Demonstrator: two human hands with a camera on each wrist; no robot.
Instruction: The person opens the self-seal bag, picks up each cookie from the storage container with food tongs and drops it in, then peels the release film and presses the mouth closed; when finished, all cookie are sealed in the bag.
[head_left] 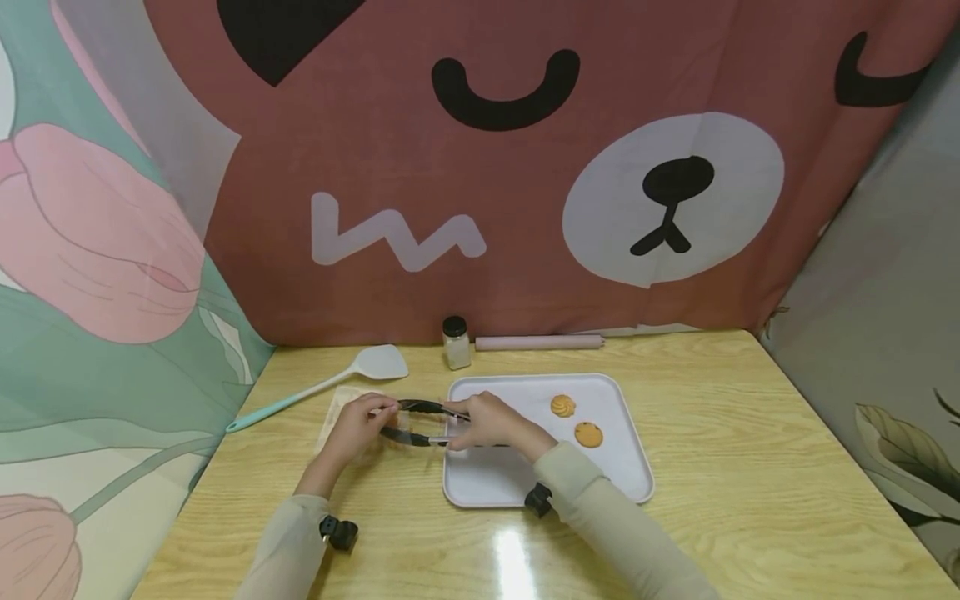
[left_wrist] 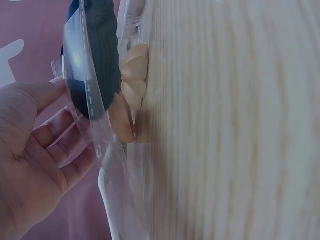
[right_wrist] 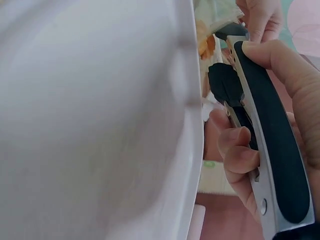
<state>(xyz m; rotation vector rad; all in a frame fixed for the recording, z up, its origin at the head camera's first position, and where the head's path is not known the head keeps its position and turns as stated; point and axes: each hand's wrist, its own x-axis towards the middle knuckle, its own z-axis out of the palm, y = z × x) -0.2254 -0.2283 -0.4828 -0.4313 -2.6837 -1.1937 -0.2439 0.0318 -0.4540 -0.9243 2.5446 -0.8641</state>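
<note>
My left hand [head_left: 356, 429] has its fingers pinched on the edge of the clear bag [left_wrist: 131, 185], near the left side of the tray [head_left: 487, 479]. My right hand [head_left: 491, 417] has its fingers wrapped round the tongs [right_wrist: 277, 145], whose black tips stand apart at the bag, beside the bagged cookies [left_wrist: 134, 87]. To do this well, I think I should hold the mouth wide, slide the tips down either side of one cookie, and squeeze only lightly, since it will probably crumble. Counting up: one pair of tongs, one bag with at least two cookies showing, the rest I can't tell; one tray carrying two more, a swirled cookie [head_left: 562, 406] and a flat cookie [head_left: 588, 434]; and on the surface [head_left: 750, 458] one spatula [head_left: 381, 363], one jar [head_left: 457, 347] and one pink rod [head_left: 540, 342]
</note>
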